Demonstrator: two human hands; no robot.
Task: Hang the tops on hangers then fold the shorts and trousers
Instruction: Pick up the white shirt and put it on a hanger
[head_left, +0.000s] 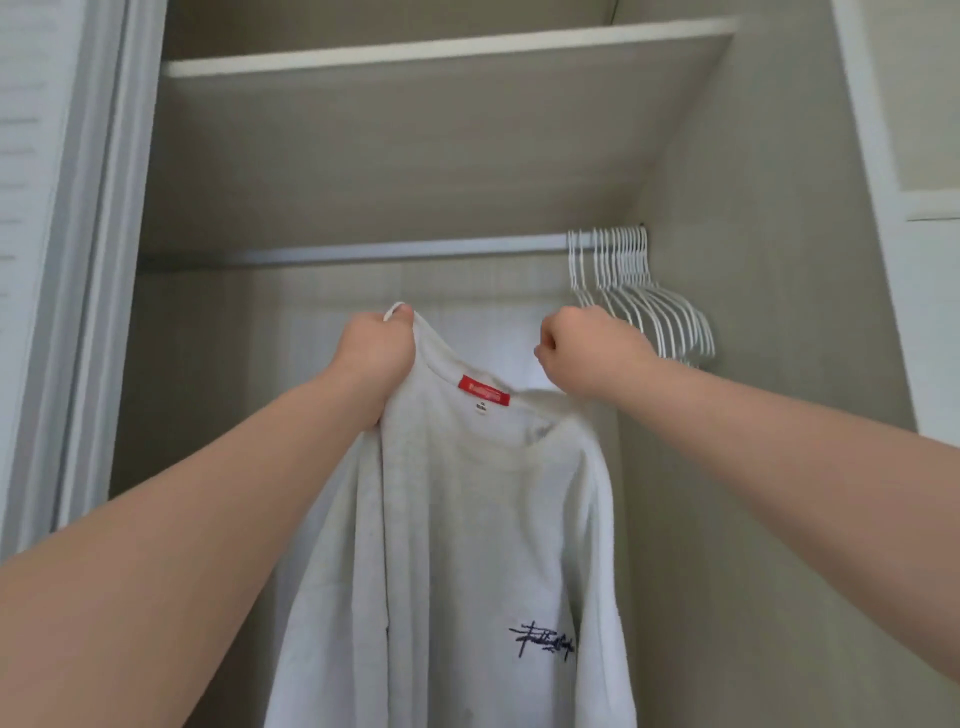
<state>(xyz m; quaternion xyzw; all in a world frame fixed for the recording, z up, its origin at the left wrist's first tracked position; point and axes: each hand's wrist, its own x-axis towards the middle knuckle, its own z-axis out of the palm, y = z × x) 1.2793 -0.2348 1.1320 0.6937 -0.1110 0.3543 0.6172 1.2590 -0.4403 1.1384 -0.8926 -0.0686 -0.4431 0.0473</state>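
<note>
White top (467, 519) with a red neck label (483, 391) and a dark script print (543, 642) hangs in mid-air inside the wardrobe, below the rail (363, 250). The left hand (376, 358) clamps its curled fingers on the bunched left shoulder, and a thin white loop (395, 310) shows above the fist. The right hand (587, 351) is fisted on the collar's right side. Empty white hangers (641, 291) crowd the rail's right end, under a shelf (441, 52).

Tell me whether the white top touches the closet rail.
Apart. The head view shows a plain gap between the white top and the closet rail above it.
</note>
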